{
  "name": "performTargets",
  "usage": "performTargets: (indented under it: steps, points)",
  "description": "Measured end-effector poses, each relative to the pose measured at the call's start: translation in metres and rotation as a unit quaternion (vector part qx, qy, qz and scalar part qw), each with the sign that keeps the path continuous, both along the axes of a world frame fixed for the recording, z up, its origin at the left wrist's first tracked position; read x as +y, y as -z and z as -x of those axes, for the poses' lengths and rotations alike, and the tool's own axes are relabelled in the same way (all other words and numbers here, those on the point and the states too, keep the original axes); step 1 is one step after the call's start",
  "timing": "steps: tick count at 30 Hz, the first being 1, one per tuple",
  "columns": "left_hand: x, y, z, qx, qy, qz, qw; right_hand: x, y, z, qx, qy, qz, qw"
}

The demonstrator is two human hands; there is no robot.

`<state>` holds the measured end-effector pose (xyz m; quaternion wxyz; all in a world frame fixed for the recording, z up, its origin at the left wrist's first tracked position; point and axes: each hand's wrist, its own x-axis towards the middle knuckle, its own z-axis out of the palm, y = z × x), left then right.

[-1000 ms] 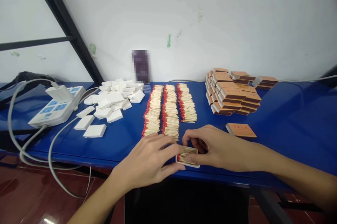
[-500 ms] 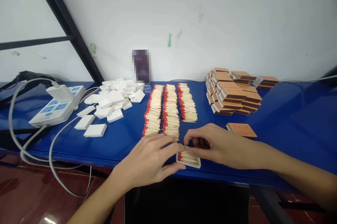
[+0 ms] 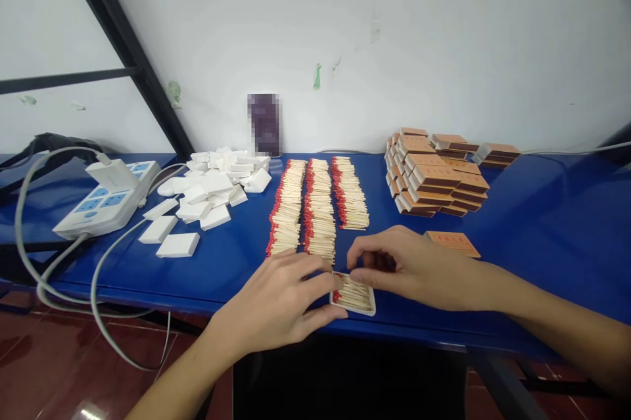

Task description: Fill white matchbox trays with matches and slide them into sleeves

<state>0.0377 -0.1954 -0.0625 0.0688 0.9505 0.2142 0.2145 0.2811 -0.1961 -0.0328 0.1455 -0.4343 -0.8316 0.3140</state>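
Observation:
A small white matchbox tray [image 3: 372,307] filled with red-headed matches [image 3: 353,293] lies at the table's front edge. My left hand [image 3: 290,298] grips its left end, thumb at the near side and fingers at the far side. Over the tray's far right corner hovers my right hand [image 3: 394,269], its fingers bent, with a small gap between thumb and index finger and nothing visible in it. Beyond the tray, loose matches lie in three rows: a left row [image 3: 286,206], a middle row [image 3: 319,210] and a shorter right row [image 3: 351,193].
White matchbox trays [image 3: 211,183] are heaped at the left. Orange matchbox sleeves [image 3: 434,173] are stacked at the right, with one closer sleeve [image 3: 453,244] beyond my right wrist. A power strip [image 3: 106,200] with cables is far left. A pixelated dark object [image 3: 266,124] leans on the wall.
My right hand has lifted slightly, and its thumb has drawn back off the matches, uncovering more of them. My left hand and the tray have stayed in place.

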Motion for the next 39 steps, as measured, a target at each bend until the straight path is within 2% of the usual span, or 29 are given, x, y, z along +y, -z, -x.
performTargets:
  steps: [4,7,14,23,39]
  points:
    - [0.000,0.000,0.000,0.001,-0.003,0.004,1.000,0.013,0.012,-0.010,-0.038,0.087,-0.165,0.982]
    - [0.000,0.001,0.000,-0.004,-0.004,-0.001,1.000,0.023,0.021,-0.013,-0.064,0.097,-0.212,0.970]
    - [-0.001,0.001,0.001,-0.008,-0.008,0.001,1.000,0.028,0.027,-0.013,-0.053,0.078,-0.228,0.969]
    - [0.000,0.001,0.001,-0.010,-0.005,0.003,1.000,0.029,0.029,-0.013,-0.026,0.116,-0.233,0.965]
    - [0.001,0.001,0.001,-0.010,-0.003,0.005,1.000,0.030,0.032,-0.012,-0.007,0.118,-0.225,0.967]
